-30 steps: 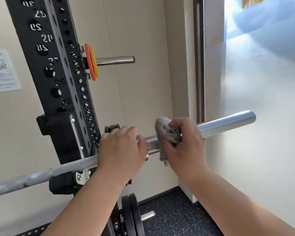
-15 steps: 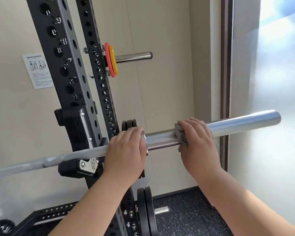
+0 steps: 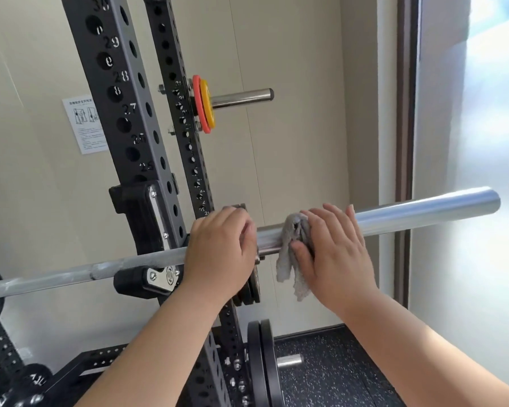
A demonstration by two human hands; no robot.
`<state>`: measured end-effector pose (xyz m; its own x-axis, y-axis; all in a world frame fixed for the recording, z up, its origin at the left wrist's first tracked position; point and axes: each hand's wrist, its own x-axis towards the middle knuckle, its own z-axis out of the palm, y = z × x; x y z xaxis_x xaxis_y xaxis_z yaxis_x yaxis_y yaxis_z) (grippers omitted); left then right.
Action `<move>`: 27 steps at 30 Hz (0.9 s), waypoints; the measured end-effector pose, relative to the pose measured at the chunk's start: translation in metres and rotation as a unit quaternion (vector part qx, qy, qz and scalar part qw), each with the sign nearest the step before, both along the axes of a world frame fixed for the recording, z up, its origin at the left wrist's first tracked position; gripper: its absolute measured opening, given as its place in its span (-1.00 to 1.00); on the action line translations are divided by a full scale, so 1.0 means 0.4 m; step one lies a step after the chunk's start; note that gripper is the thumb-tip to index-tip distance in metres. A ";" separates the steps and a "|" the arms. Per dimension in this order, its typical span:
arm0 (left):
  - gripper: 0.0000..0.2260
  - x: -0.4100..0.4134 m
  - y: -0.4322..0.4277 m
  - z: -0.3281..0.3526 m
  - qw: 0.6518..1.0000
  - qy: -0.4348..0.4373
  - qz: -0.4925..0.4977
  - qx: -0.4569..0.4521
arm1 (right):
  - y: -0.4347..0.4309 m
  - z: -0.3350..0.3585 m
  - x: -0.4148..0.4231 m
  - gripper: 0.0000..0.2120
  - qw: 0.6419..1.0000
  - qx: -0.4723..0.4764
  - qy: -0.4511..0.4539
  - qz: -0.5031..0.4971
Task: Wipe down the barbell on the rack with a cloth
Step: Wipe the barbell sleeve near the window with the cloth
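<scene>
We see the long silver metal barbell (image 3: 423, 214) lying across the tall black steel rack with numbered holes (image 3: 124, 118); it rests in a black hook with a shiny plate (image 3: 147, 282), and its thick smooth end sticks out to the right, towards the bright window.

The person's left hand (image 3: 221, 248) grips the barbell just where the thin part meets the thick end; its fingers are curled over the top and close together; we think it is there to stop the barbell from rolling or sliding while the other hand rubs.

The right hand (image 3: 335, 254) holds the small grey cloth (image 3: 291, 259) on the thick end; its fingers (image 3: 332, 218) lie side by side over the top and the thumb pushes the cloth from the near side, so the cloth is pinched round the metal; a loose corner hangs down below.

The fingertips of both hands go over the far side, so we cannot see them; we cannot tell how far the cloth wraps behind; the ring at the start of the thick end is mostly behind the left hand; the barbell's left end is cut off at the edge; the white paper sheet on the wall (image 3: 83, 124) is too small to read.
</scene>
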<state>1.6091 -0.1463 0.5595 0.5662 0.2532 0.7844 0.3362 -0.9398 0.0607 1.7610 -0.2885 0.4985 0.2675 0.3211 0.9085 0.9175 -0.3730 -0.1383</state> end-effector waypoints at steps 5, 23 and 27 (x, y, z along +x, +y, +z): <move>-0.72 0.062 0.012 0.055 0.991 0.086 0.035 -0.095 | 0.077 -0.002 -0.089 -0.52 0.998 -0.012 -0.028 0.049; -0.60 0.059 0.002 -0.014 0.999 0.040 0.028 -0.004 | 0.018 0.016 -0.029 -0.54 0.997 -0.044 -0.055 0.020; -0.62 0.057 0.009 -0.020 0.999 0.034 0.028 -0.001 | -0.033 0.024 0.074 -0.60 0.998 0.002 -0.026 -0.048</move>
